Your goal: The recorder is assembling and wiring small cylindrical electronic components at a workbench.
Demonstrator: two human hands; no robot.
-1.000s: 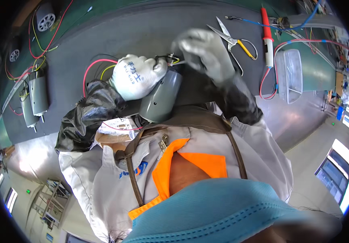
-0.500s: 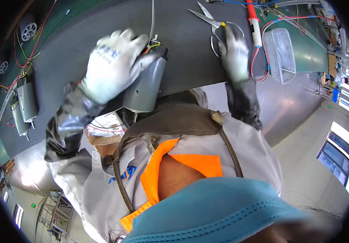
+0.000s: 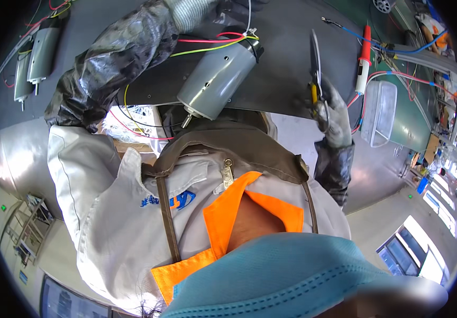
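Note:
A grey cylindrical motor (image 3: 219, 80) lies tilted on the dark bench mat, its metal shaft toward me. Red and yellow-green wires (image 3: 207, 49) and a white cable (image 3: 249, 18) come from its far end. My left hand (image 3: 232, 11), in a white glove with a dark palm, is at the top edge by that cable. It is partly cut off, and its grip is unclear. To the right of the motor, my gloved right hand (image 3: 335, 114) is closed round the handles of scissors (image 3: 316, 61), blades pointing away from me.
Two more grey motors (image 3: 42, 55) lie at the far left. On the right are a red-and-white probe (image 3: 364, 58), a clear plastic tray (image 3: 379, 114), and blue and red wires (image 3: 408, 51). Below the bench edge, a box (image 3: 133, 123) holds pale material.
My left hand has left the motor's body and moved up toward the far end. My right hand has lifted the scissors, blades now upright in view. The whole view has shifted.

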